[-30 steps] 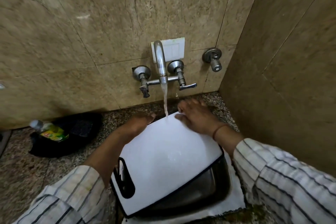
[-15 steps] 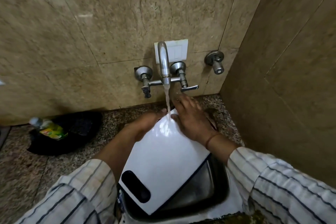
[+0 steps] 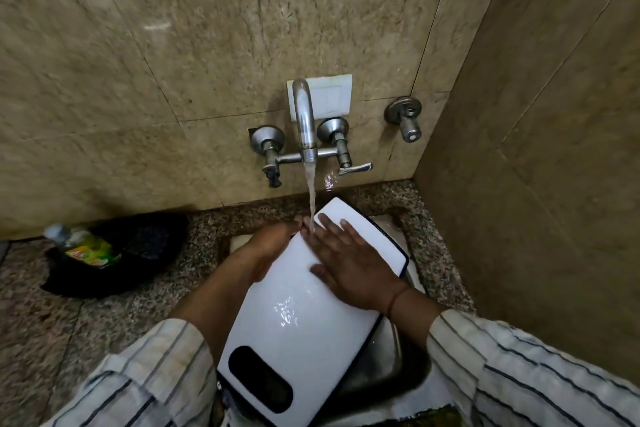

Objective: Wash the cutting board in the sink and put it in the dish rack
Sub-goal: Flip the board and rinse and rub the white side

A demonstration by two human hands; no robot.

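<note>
Since half a second ago: board (image 3: 298, 315) swung so its long axis runs from the near sink (image 3: 388, 360) rim toward the back wall, far corner now past the stream. Right hand (image 3: 349, 263) slid from the far edge onto the top face, lying flat, fingers (image 3: 332, 224) spread and extended, gripping nothing. Left hand (image 3: 268, 250) at the board's left edge as before, curled around it from beneath; how tightly closed cannot be told, since the board hides most of it.

White board with dark trim, tilted over the steel sink, oval handle slot at the near end. Water from the tap (image 3: 304, 121) falling onto the fingertips of both hands where they meet at the board's far left edge, then pooling in a wet sheen mid-face.

At the left of the bench (image 3: 104, 322), near the wall: bottle (image 3: 83, 244) lying in a black bowl (image 3: 114, 267), yellow-green label with a red patch, writing too blurred to read. White switch plate (image 3: 332, 94) behind the tap, unmarked. Striped sleeves on both arms.
</note>
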